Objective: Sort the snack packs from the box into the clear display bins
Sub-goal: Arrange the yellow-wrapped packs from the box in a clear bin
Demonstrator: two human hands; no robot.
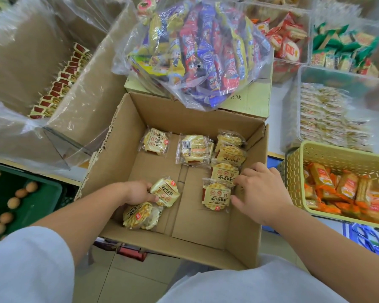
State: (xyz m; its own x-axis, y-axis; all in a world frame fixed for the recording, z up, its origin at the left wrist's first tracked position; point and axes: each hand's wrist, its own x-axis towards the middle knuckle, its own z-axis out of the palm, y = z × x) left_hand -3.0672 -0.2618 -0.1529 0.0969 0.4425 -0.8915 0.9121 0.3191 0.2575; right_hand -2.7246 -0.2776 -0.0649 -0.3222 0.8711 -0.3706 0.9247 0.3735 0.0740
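Observation:
An open cardboard box (pixel 245 215) sits in front of me with several pale yellow waffle snack packs on its floor. My left hand (pixel 138 192) is inside the box at the near left and grips one pack (pixel 165 192); two more packs (pixel 140 215) lie just below it. My right hand (pixel 260 189) reaches in at the right, fingers spread and touching a pack (pixel 217 195) at the near end of a row (pixel 228 158) along the right wall. Two packs (pixel 155 141) (pixel 195 149) lie at the far side. A clear bin (pixel 304 79) of pale packs stands at the right.
A clear bag of colourful snack bars (pixel 195 51) rests on a closed carton behind the box. A lined carton with red packs (pixel 59 82) is at left. Clear bins (pixel 287 36) hold red and green packs. A yellow basket (pixel 328 149) of orange packs sits right; a green crate (pixel 31 206) left.

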